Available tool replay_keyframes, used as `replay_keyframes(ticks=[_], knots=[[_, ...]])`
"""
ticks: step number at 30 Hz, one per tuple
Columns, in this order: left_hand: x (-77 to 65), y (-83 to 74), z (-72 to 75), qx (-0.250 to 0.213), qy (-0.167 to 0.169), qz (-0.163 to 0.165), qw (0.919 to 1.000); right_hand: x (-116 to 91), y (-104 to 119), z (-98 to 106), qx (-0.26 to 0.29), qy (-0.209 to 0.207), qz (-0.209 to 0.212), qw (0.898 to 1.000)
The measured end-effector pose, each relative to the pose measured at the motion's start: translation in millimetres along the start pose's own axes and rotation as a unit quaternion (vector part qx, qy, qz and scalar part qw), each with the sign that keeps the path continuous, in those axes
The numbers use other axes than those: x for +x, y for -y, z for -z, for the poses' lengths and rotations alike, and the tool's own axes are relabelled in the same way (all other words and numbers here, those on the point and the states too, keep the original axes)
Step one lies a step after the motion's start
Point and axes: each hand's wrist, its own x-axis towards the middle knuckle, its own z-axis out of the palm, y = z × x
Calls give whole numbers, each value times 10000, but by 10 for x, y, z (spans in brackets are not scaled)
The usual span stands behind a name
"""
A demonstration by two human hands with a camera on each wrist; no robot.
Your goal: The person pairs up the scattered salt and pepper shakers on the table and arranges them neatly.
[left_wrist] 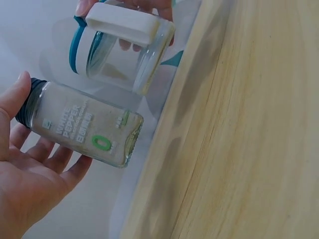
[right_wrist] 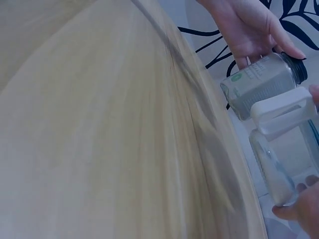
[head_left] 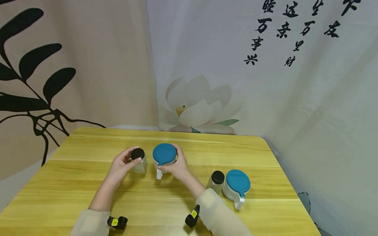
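Observation:
My left hand [head_left: 120, 165] holds a small glass spice jar [left_wrist: 84, 124] by its black lid, between thumb and fingers. White lettering on the jar reads "White Pepper", with a green ring below. Close beside it, my right hand [head_left: 180, 166] grips a clear glass jar with a blue lid [head_left: 164, 153] and a white handle [left_wrist: 124, 22] that points toward me. Both held jars appear upright and raised off the table, a small gap apart. Thumb and fingers wrap the blue-lidded jar's side; part of that hand is cut off in the right wrist view.
On the yellow wooden table [head_left: 141, 209], to the right, stand a second black-lidded jar [head_left: 216, 181] and a second blue-lidded jar [head_left: 238, 182] with a white handle, side by side. The right forearm passes just left of them. A printed cloth [head_left: 200, 105] hangs behind the table's far edge.

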Motion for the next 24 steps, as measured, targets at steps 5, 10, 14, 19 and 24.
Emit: replay_keyframes(ticks=[5,10,14,19,24], knots=[[66,49,40,-28,59,-110,9999,16,8,0,37,116,46,9999],[126,83,62,-39,193,-211,9996,22,21,-5,136,141,84,9998],[103,61,46,-69,250,-239,9994,-32,11,2,164,257,81,9995],[73,41,34,-122,296,-263,9991,-114,28,23,193,362,186,9990],[37,34,24,-147,254,-257,9992,-283,313,73,192,443,250,9985]])
